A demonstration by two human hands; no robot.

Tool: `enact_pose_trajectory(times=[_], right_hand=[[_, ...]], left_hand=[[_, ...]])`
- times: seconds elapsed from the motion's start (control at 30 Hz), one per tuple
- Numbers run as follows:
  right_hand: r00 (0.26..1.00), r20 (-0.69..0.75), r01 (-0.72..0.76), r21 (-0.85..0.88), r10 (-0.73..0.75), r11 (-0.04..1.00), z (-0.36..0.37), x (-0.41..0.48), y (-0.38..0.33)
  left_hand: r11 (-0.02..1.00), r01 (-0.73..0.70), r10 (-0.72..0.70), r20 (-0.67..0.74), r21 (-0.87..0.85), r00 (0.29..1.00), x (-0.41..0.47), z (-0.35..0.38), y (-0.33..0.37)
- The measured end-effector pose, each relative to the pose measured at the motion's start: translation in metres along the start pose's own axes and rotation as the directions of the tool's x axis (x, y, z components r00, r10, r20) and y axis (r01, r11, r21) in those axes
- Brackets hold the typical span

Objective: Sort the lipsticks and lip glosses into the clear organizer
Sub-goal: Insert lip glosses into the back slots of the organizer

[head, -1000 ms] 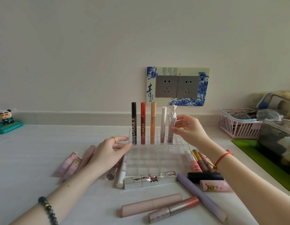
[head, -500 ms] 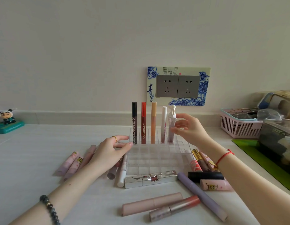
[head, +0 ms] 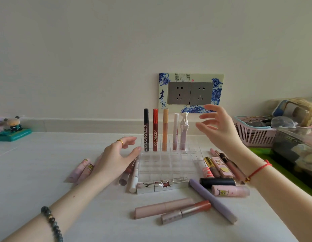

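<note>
Both empty, fingers spread. Right grip (head: pixel 219 130) hovers beside five tubes (head: pixel 165 130) upright in the organizer (head: pixel 169 172) back row; left grip (head: pixel 116 159) at its left edge. Risk: a stray knuckle topples the tall tubes, or the light organizer slides.

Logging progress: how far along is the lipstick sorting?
Done: five tubes stand in the back row of the clear organizer. In hand: nothing; the right hand open beside them, the left hand open at the organizer's left edge. Left: the other rows are empty, and tubes like the silver lipstick lie on the table.
</note>
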State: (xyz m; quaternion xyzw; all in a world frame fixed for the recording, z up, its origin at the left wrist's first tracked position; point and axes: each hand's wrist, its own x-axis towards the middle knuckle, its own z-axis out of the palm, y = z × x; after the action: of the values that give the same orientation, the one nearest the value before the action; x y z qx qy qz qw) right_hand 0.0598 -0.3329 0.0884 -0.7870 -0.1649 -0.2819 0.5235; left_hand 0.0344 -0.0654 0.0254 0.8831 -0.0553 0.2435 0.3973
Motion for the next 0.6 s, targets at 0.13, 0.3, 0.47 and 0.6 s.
enact_pose_trajectory(times=[0.13,0.3,0.47,0.6], right_hand=[[0.985,0.133,0.115,-0.059,-0.107,0.992,-0.001,-0.024,-0.020],[0.908,0.370,0.266,-0.155,-0.194,0.951,0.013,-0.051,-0.030],[0.768,0.619,0.389,-0.247,-0.165,0.887,0.034,-0.075,-0.020],[0.718,0.683,0.419,-0.274,-0.132,0.866,0.042,-0.083,-0.012]], left_hand=[[0.997,-0.057,0.059,0.040,-0.059,0.997,-0.015,-0.008,0.002],[0.980,-0.197,0.191,0.144,0.029,0.971,-0.035,-0.012,0.013],[0.924,-0.346,0.298,0.260,0.162,0.919,-0.049,-0.008,0.015],[0.882,-0.425,0.346,0.330,0.206,0.878,-0.051,-0.007,0.012]])
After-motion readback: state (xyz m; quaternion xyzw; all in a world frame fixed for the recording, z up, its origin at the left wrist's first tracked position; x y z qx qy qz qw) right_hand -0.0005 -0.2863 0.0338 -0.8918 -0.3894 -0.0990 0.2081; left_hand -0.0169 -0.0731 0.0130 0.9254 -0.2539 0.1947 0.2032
